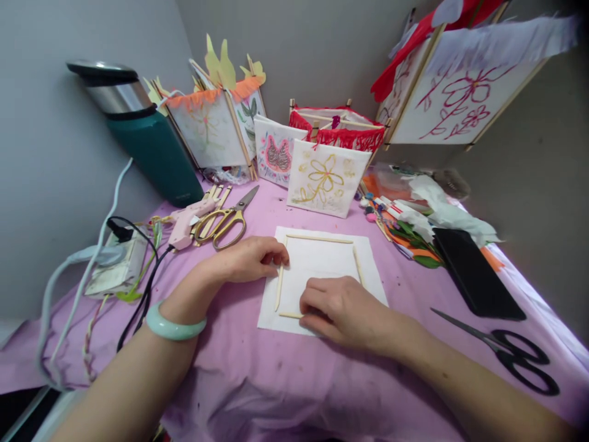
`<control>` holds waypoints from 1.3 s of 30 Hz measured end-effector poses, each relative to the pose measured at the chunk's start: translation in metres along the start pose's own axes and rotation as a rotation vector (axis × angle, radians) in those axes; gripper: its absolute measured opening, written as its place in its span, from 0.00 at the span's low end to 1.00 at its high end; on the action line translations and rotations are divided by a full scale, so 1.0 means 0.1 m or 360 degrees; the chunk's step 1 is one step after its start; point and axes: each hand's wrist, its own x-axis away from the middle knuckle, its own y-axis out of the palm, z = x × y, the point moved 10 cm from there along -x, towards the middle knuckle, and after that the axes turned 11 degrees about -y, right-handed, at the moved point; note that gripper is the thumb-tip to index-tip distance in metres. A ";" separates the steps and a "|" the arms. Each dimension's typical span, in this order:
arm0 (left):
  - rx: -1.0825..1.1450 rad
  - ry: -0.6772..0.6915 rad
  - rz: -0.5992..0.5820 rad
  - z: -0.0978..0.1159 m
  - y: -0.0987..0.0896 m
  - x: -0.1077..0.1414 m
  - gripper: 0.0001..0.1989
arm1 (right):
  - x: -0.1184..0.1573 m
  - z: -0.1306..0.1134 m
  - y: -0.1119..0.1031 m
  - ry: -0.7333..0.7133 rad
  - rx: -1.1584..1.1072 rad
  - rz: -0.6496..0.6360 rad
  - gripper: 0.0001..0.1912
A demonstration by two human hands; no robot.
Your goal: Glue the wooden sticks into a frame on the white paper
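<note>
A square white sheet (322, 261), cloth or paper, lies flat before me with thin wooden sticks along its four sides. My left hand (257, 258) is closed, thumb and fingers on the upper part of the left stick (278, 288). Curled over the sheet's lower edge, my right hand (345, 307) has its fingertips on the bottom stick (291, 315) and hides much of it. The top stick (319, 239) and the right stick (358, 265) lie untouched.
Left are gold-handled scissors (225, 221), a pink glue gun (186, 224), a power strip (117, 264) and a teal bottle (151, 153). Painted lanterns (202, 132) and a yellow-flower panel (326, 178) stand behind. Right are a black phone (476, 273) and black scissors (506, 353).
</note>
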 end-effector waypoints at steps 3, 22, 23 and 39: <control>-0.0019 0.0069 -0.0012 0.01 0.02 0.00 0.12 | 0.00 0.00 0.02 -0.0014 0.0024 0.0014 0.06; -0.0064 0.0145 0.0006 0.01 0.04 -0.04 0.08 | 0.00 0.00 0.02 -0.0042 0.0049 0.0063 0.07; -0.0064 0.0146 0.0011 0.01 0.04 -0.03 0.08 | 0.00 0.00 0.02 -0.0043 0.0053 0.0066 0.07; 0.0038 0.0084 -0.0003 -0.04 -0.02 -0.05 0.10 | 0.41 0.57 -0.62 0.0466 -0.0120 0.0459 0.07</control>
